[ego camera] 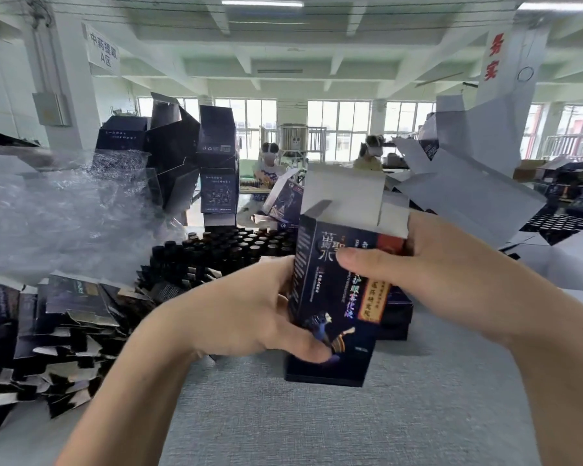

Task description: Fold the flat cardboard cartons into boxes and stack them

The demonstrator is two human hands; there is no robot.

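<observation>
Roughly midway: gripping an erected dark carton (pixel 337 297) over the worktop (pixel 350 425) with left hand (pixel 249 317) and right hand (pixel 435 274), top flaps (pixel 344 196) unclosed; flat cartons (pixel 48 324) heaped left, finished boxes (pixel 216 156) stacked behind.

Bright, even light w/ greenish cast. Src: wide row of tall glass windows (pixel 337 129) behind the upright dark-blue printed cardboard carton (pixel 330 297), blown out, plus long white ceiling tube lamp (pixel 261 2) above it. Soft shadow by carton's base on grey fabric tabletop (pixel 317 432). Sheen on crumpled clear plastic sheet (pixel 64 210) left of carton. Fisheye bend twd edges; bkgd behind carton soft.

box (pixel 334 307) partly hiding left hand (pixel 246 314), flat cartons (pixel 58 317) cut off left
</observation>
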